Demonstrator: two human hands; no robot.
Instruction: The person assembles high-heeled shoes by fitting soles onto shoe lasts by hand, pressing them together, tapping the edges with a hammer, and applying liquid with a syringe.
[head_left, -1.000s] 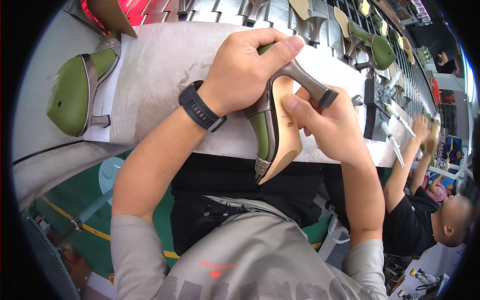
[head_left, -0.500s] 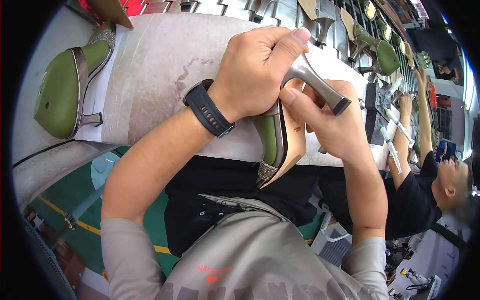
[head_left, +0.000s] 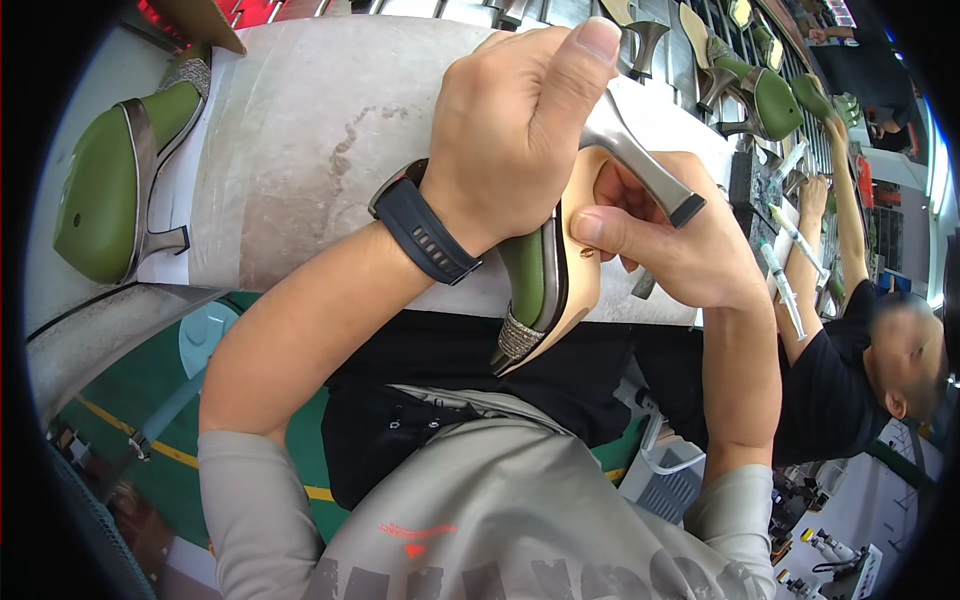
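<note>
Worktop [head_left: 290,110]: pale and stained, spreading beneath the fingers of the left hand [head_left: 505,130] and right hand [head_left: 690,235].
Held shoe [head_left: 525,270]: in the left fingers' grip, reaching below them; green upper with dark metallic edging, tan sole [head_left: 582,290].
Direction: pointed toe aims down toward the person and slightly left; long axis slopes from the left fingers to that toe, sole turned toward the right fingers.
Second green shoe [head_left: 100,200]: well left of the left fingers.
Left fingers: closed round the heel end, thumb stretched upward, the rest mostly hidden.
Right fingers: curled narrow beside the heel, thumb on the sole; cannot tell whether they pinch its edge.
Heel [head_left: 640,160]: bronze-grey, dark-tipped, slanting over the right fingers.
Syringes [head_left: 783,290]: right of the right fingers.
Glittering band [head_left: 518,338]: near the toe, below both hands' fingers.
</note>
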